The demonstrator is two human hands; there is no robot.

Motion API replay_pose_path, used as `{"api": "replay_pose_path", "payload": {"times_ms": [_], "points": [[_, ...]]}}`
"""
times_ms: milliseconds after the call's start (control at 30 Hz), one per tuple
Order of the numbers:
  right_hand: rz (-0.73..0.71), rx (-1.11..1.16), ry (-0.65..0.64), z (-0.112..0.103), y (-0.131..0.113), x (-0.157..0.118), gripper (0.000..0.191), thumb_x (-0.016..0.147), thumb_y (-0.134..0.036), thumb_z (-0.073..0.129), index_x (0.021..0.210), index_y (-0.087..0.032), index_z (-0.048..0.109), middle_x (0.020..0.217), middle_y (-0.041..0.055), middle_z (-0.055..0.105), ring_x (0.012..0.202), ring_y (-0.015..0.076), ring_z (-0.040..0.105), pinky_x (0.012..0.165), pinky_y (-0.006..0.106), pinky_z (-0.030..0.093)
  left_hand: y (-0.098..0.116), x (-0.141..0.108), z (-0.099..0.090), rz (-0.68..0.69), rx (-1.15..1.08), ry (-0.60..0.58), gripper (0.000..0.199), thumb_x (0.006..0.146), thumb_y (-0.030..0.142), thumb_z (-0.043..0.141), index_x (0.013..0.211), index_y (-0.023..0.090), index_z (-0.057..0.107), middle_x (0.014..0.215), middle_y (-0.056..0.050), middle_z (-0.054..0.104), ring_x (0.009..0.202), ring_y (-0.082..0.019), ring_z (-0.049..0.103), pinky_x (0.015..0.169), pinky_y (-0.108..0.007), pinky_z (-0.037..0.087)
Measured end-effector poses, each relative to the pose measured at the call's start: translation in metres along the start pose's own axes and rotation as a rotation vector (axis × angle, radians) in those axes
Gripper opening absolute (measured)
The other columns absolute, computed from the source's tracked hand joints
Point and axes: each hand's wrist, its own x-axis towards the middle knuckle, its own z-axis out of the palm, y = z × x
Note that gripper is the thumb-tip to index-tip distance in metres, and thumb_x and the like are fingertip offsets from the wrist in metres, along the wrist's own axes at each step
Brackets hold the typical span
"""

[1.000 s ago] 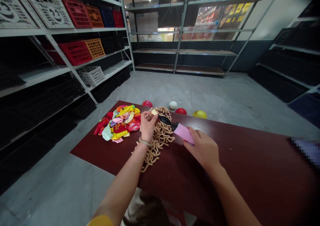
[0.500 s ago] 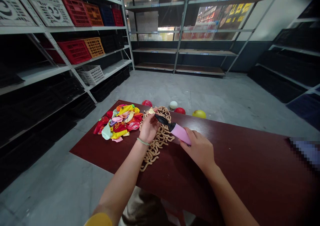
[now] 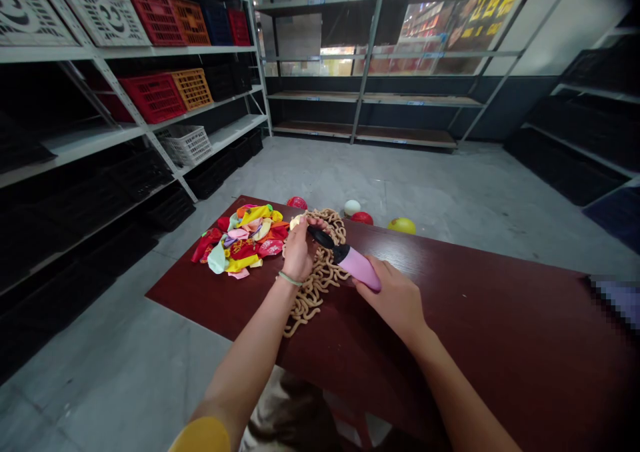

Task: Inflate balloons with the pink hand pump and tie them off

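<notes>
My right hand (image 3: pixel 393 295) is wrapped round the pink body of a hand pump (image 3: pixel 359 267) with a black nozzle end. That black end reaches my left hand (image 3: pixel 300 249), whose fingers are closed on a small cream balloon (image 3: pixel 296 223) at the nozzle. Beneath and beside my left hand, a heap of tan, cord-like pieces (image 3: pixel 307 304) lies on the dark red table (image 3: pixel 480 319). Left of it is a pile of flat balloons (image 3: pixel 240 239) in red, yellow, pink and pale green.
Beyond the table's far edge, several round balloons lie on the floor, among them a white one (image 3: pixel 352 207) and a yellow one (image 3: pixel 402 225). Shelves with crates (image 3: pixel 153 97) stand at left. A blurred purple object (image 3: pixel 617 299) is at the table's right.
The cream balloon at my left fingers looks rounder and fuller. The view has shifted slightly; both hands keep nearly the same places, my right hand a little further left.
</notes>
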Motion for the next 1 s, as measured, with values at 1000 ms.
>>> {"api": "replay_pose_path", "payload": {"times_ms": [1000], "points": [[0.055,0.087,-0.035,0.0,-0.011,-0.001,0.048,0.086,-0.046,0.061,0.129,-0.025,0.056,0.117,0.0038,0.07,0.101,0.0244,0.067,0.075,0.032,0.047,-0.012,-0.006,0.004,0.023,-0.076,-0.092,0.033,0.087,0.05,0.063,0.089,0.017,0.065,0.095,-0.01,0.07,0.101,-0.024,0.067,0.093,-0.041,0.052]]}}
